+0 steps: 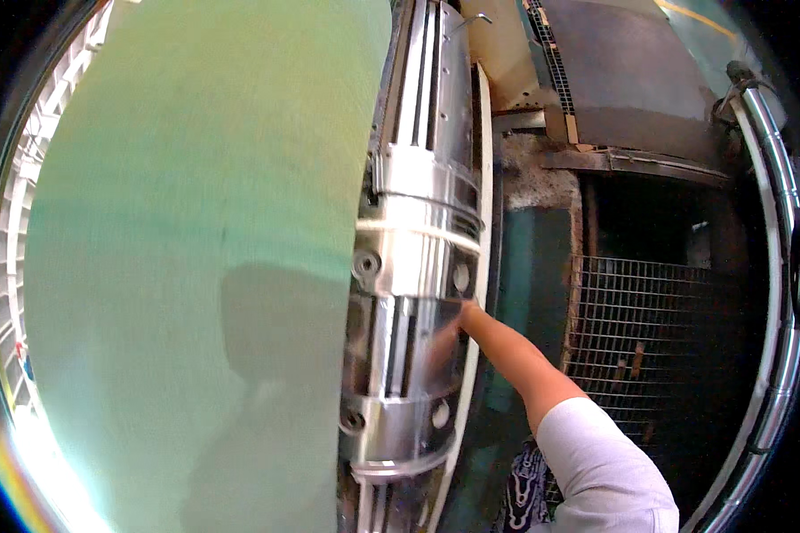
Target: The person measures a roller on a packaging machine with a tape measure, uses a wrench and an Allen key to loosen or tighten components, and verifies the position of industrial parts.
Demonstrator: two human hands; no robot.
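Observation:
My right forearm (516, 355) comes in from the lower right, below a pale short sleeve (600, 453). It reaches to the right side of a shiny metal roller (409, 266) with clamp-like collars and round bolt holes. Only the edge of my right hand (468, 314) shows, close against the roller between two collars (418, 218) (400, 426). Its fingers are hidden, so what they touch or hold cannot be seen. Nowhere in the picture is my left hand.
A broad green surface (187, 178) fills the left, carrying a shadow. Right of the roller runs a pale rail (482, 178). Beyond lie a metal grating (631, 311), a dark opening (658, 222) and a grey plate (631, 71). A curved shiny tube (782, 178) stands at far right.

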